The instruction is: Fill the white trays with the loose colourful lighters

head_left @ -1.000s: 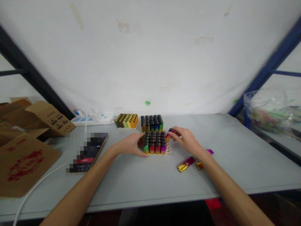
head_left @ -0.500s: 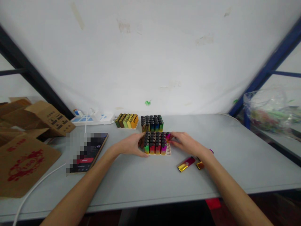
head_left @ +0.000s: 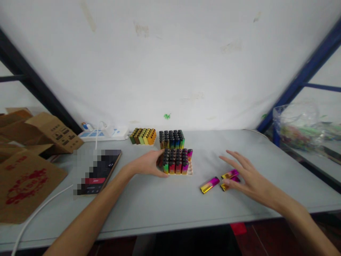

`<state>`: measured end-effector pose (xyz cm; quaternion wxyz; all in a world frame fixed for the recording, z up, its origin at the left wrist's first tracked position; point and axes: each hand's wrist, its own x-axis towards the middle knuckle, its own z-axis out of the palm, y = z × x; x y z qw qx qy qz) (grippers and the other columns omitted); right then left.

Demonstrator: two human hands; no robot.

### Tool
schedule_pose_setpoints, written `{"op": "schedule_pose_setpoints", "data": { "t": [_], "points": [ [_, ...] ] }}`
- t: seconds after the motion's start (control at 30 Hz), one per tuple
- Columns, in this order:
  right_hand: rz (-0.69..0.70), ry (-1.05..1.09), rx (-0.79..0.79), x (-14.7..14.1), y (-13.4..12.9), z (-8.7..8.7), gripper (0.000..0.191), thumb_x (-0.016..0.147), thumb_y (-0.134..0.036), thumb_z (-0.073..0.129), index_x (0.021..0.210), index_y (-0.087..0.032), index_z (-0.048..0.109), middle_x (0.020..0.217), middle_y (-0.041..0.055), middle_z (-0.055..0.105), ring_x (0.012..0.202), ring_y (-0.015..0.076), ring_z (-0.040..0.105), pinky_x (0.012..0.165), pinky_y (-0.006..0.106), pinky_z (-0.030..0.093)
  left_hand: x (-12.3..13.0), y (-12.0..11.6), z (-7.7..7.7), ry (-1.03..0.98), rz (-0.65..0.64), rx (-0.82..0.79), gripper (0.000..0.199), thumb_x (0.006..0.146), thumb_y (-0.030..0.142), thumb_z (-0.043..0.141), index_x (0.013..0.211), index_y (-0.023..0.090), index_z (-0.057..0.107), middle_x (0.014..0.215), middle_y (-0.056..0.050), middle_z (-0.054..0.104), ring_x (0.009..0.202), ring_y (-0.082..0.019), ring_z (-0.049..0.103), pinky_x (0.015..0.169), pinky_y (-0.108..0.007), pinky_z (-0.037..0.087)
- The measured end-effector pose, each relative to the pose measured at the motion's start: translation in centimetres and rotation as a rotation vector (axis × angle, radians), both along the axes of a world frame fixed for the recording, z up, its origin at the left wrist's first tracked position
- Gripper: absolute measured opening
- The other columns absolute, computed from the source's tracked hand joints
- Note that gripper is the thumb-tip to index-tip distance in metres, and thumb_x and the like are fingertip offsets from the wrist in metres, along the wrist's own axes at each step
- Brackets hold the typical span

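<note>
My left hand [head_left: 146,164] rests against the left side of a block of upright lighters [head_left: 176,161], which stands in a white tray [head_left: 190,171]. A magenta-and-gold lighter [head_left: 190,154] stands at the block's back right corner. My right hand [head_left: 247,177] is open, its fingers spread, with the thumb just above two loose gradient lighters [head_left: 229,174] [head_left: 230,183]. It holds nothing. A third gradient lighter [head_left: 210,185] lies flat to their left. Whether the thumb touches a lighter is hard to tell.
Behind the tray stand a dark-topped lighter block [head_left: 172,139] and a yellow-orange one [head_left: 143,137]. On the left are a pixelated phone [head_left: 97,172], a power strip [head_left: 103,134], and cardboard boxes [head_left: 26,186]. A plastic bag [head_left: 295,128] sits beyond the table's right edge.
My right hand has let go of the lighter, now upright at the block's corner, and moved right over the loose lighters. My left hand stays against the block.
</note>
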<state>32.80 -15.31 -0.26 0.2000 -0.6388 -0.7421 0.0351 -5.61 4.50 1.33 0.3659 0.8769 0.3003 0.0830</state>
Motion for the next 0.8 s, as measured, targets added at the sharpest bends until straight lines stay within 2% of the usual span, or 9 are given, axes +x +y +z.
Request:
{"op": "schedule_pose_setpoints", "data": {
  "t": [0.03, 0.1, 0.17, 0.23, 0.3, 0.37, 0.53, 0.7, 0.8],
  "points": [
    [0.008, -0.04, -0.026, -1.0, -0.9, -1.2, 0.07, 0.103, -0.066, 0.055, 0.167, -0.041, 0.04, 0.178, 0.0043, 0.031, 0.165, 0.0376, 0.024, 0.128, 0.061, 0.035, 0.0, 0.0, 0.0, 0.001, 0.001, 0.002, 0.063, 0.066, 0.047, 0.089, 0.116, 0.019, 0.063, 0.1, -0.005, 0.076, 0.084, -0.025, 0.07, 0.067, -0.029, 0.053],
    [-0.025, -0.097, -0.055, -3.3, -1.9, -3.4, 0.065, 0.108, -0.061, 0.044, 0.17, -0.043, 0.031, 0.179, 0.0039, 0.029, 0.166, 0.0373, 0.02, 0.128, 0.064, 0.033, 0.0, -0.1, 0.1, 0.006, 0.006, 0.004, 0.063, 0.067, 0.048, 0.089, 0.116, 0.019, 0.063, 0.101, -0.005, 0.076, 0.085, -0.025, 0.071, 0.068, -0.029, 0.053],
    [-0.118, -0.152, -0.027, -5.5, -2.0, -5.3, 0.065, 0.11, -0.058, 0.037, 0.172, -0.038, 0.029, 0.177, 0.0119, 0.033, 0.164, 0.043, 0.023, 0.125, 0.071, 0.033, 0.0, -0.1, 0.1, 0.011, 0.008, 0.003, 0.063, 0.068, 0.049, 0.088, 0.117, 0.019, 0.062, 0.101, -0.005, 0.076, 0.085, -0.025, 0.07, 0.068, -0.029, 0.053],
    [-0.189, -0.219, 0.003, -6.9, -1.0, -6.2, 0.064, 0.11, -0.057, 0.037, 0.17, -0.033, 0.037, 0.173, 0.019, 0.037, 0.162, 0.0503, 0.024, 0.121, 0.077, 0.032, 0.0, -0.1, 0.1, 0.012, 0.007, 0.012, 0.063, 0.068, 0.049, 0.088, 0.118, 0.019, 0.062, 0.102, -0.006, 0.076, 0.085, -0.025, 0.07, 0.069, -0.03, 0.053],
    [-0.227, -0.263, -0.001, -7.5, 0.7, -6.2, 0.064, 0.11, -0.057, 0.038, 0.167, -0.028, 0.045, 0.171, 0.0246, 0.038, 0.16, 0.0545, 0.025, 0.12, 0.078, 0.03, -0.1, 0.0, 0.0, 0.009, 0.006, 0.035, 0.065, 0.067, 0.049, 0.089, 0.118, 0.018, 0.062, 0.102, -0.006, 0.076, 0.085, -0.026, 0.069, 0.069, -0.03, 0.053],
    [-0.225, -0.273, -0.039, -7.1, 2.9, -5.5, 0.065, 0.111, -0.057, 0.036, 0.166, -0.024, 0.046, 0.17, 0.0276, 0.038, 0.159, 0.0541, 0.027, 0.12, 0.077, 0.029, -0.1, 0.0, -0.2, 0.005, 0.007, 0.061, 0.066, 0.067, 0.051, 0.089, 0.117, 0.018, 0.062, 0.101, -0.006, 0.076, 0.085, -0.026, 0.069, 0.069, -0.031, 0.053],
    [-0.109, -0.223, -0.144, -5.2, 7.9, -3.9, 0.067, 0.112, -0.059, 0.027, 0.169, -0.025, 0.039, 0.174, 0.0228, 0.033, 0.163, 0.0452, 0.023, 0.123, 0.077, 0.024, -0.2, 0.2, -0.7, -0.02, 0.005, 0.086, 0.068, 0.067, 0.054, 0.089, 0.118, 0.018, 0.063, 0.099, -0.005, 0.074, 0.084, -0.025, 0.068, 0.071, -0.032, 0.053],
    [0.001, -0.095, -0.155, -3.4, 9.9, -3.3, 0.07, 0.111, -0.063, 0.025, 0.17, -0.027, 0.034, 0.178, 0.0151, 0.028, 0.166, 0.0365, 0.019, 0.129, 0.073, 0.015, -0.3, 0.4, -1.2, -0.035, 0.003, 0.108, 0.067, 0.065, 0.056, 0.09, 0.114, 0.019, 0.064, 0.092, -0.003, 0.072, 0.079, -0.024, 0.067, 0.068, -0.031, 0.052],
    [-0.096, -0.016, -0.038, -1.7, 10.3, -2.6, 0.067, 0.111, -0.061, 0.029, 0.161, -0.023, 0.049, 0.171, 0.0187, 0.04, 0.16, 0.0376, 0.035, 0.128, 0.068, 0.026, -0.3, 0.5, -1.2, -0.036, 0.003, 0.093, 0.067, 0.065, 0.056, 0.09, 0.113, 0.018, 0.063, 0.091, -0.003, 0.072, 0.077, -0.023, 0.066, 0.066, -0.03, 0.05]
  ]
}}
